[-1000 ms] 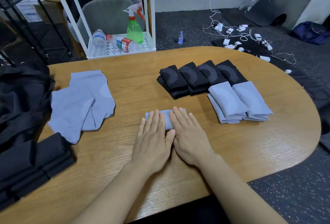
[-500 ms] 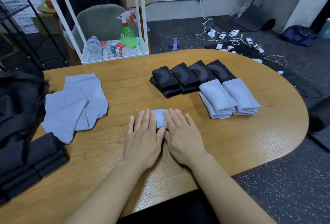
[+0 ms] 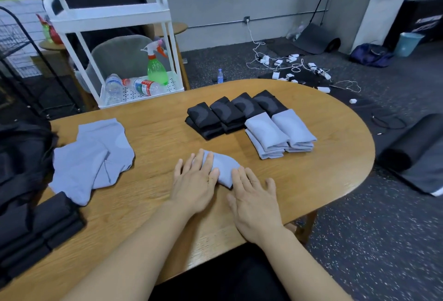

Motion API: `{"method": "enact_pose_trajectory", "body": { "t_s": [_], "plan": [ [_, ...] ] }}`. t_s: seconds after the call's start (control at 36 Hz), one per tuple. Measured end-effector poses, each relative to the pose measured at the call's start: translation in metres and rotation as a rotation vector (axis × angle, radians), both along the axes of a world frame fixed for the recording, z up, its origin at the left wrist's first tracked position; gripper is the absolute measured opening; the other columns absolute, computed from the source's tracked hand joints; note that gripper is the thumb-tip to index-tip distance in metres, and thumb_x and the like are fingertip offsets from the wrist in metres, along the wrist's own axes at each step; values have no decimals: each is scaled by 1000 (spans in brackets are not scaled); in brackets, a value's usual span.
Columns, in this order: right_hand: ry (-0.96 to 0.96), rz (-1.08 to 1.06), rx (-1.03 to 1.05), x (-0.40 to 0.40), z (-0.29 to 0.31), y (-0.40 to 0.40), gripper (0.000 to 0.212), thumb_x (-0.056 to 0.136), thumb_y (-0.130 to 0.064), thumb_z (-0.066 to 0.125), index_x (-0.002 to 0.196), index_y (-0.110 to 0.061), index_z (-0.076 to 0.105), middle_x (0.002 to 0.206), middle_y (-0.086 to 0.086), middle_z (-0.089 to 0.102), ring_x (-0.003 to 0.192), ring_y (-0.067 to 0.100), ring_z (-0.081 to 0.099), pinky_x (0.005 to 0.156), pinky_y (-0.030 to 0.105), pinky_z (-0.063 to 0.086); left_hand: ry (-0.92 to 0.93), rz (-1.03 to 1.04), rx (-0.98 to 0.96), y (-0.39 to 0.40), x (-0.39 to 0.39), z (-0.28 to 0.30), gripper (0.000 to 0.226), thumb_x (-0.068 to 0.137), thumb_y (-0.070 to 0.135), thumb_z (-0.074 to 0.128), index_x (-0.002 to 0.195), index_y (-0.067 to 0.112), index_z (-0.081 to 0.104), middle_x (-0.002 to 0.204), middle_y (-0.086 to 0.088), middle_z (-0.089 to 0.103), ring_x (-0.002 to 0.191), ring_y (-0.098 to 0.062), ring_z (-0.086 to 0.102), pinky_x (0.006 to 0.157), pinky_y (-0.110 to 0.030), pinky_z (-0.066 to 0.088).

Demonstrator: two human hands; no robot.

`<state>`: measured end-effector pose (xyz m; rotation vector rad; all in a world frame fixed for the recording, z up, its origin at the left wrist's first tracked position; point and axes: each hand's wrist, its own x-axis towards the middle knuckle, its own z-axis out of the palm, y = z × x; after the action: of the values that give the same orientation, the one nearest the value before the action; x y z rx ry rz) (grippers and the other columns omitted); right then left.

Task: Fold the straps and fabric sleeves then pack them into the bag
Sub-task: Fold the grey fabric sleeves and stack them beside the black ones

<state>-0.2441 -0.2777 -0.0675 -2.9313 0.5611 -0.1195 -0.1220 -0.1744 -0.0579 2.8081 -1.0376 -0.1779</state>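
A folded light-blue sleeve (image 3: 224, 168) lies on the wooden table (image 3: 323, 176) in front of me. My left hand (image 3: 195, 182) lies flat on its left part with straight fingers. My right hand (image 3: 255, 201) rests flat beside it, fingertips touching its right edge. Unfolded light-blue sleeves (image 3: 93, 159) are heaped at the left. Folded black sleeves (image 3: 233, 113) stand in a row at the back, with two folded light-blue stacks (image 3: 279, 134) in front of them. The black bag (image 3: 21, 156) sits at the left edge, with folded black straps (image 3: 40, 228) below it.
A white cart (image 3: 115, 44) with bottles and a green spray bottle (image 3: 157, 68) stands behind the table, next to a grey chair. Chargers and cables lie on the floor at the back right. A rolled dark mat (image 3: 412, 152) lies right of the table.
My right hand has slid off the sleeve toward me and to the right, leaving more of the fabric showing. The camera has tilted up. My left hand still presses the sleeve.
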Motion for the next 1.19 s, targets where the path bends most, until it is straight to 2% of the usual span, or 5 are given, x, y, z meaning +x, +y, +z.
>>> {"method": "enact_pose_trajectory", "body": {
  "t_s": [0.11, 0.44, 0.64, 0.78, 1.19],
  "plan": [
    [-138, -87, -65, -5, 2, -11, 53, 90, -36, 32, 119, -6, 64, 120, 7, 66, 124, 26, 54, 90, 47, 27, 10, -165, -21, -12, 11, -1, 55, 104, 47, 9, 156, 33, 5, 163, 10, -5, 150, -9, -5, 117, -35, -13],
    [-360, 53, -127, 5, -10, -36, 43, 93, -31, 37, 118, -12, 66, 121, 1, 65, 115, 19, 61, 102, 44, 27, -76, -423, -68, -47, 55, -8, 67, 89, 61, -6, 152, 46, 12, 161, 22, 1, 147, -5, -7, 111, -28, -5],
    [-304, 1, -79, 25, -8, -34, 43, 94, -32, 36, 122, -11, 61, 118, 4, 60, 107, 25, 57, 95, 40, 32, -344, -417, -139, -55, 68, -6, 50, 101, 43, 23, 138, 25, 51, 144, 7, 46, 129, -19, 35, 99, -38, 21],
    [-292, -7, -72, 32, -8, -34, 45, 94, -32, 36, 126, -9, 59, 123, 6, 58, 111, 26, 56, 93, 41, 31, -376, -398, -251, -53, 65, -8, 47, 102, 38, 25, 128, 19, 60, 128, 10, 59, 121, -13, 48, 98, -34, 22],
    [-214, -29, -91, 35, -16, -37, 57, 95, -39, 31, 134, -6, 57, 139, 11, 55, 130, 23, 48, 100, 45, 26, -285, -316, -122, -47, 59, -4, 52, 103, 40, 18, 139, 19, 50, 148, 4, 46, 141, -18, 30, 101, -39, 16]
  ]
}}
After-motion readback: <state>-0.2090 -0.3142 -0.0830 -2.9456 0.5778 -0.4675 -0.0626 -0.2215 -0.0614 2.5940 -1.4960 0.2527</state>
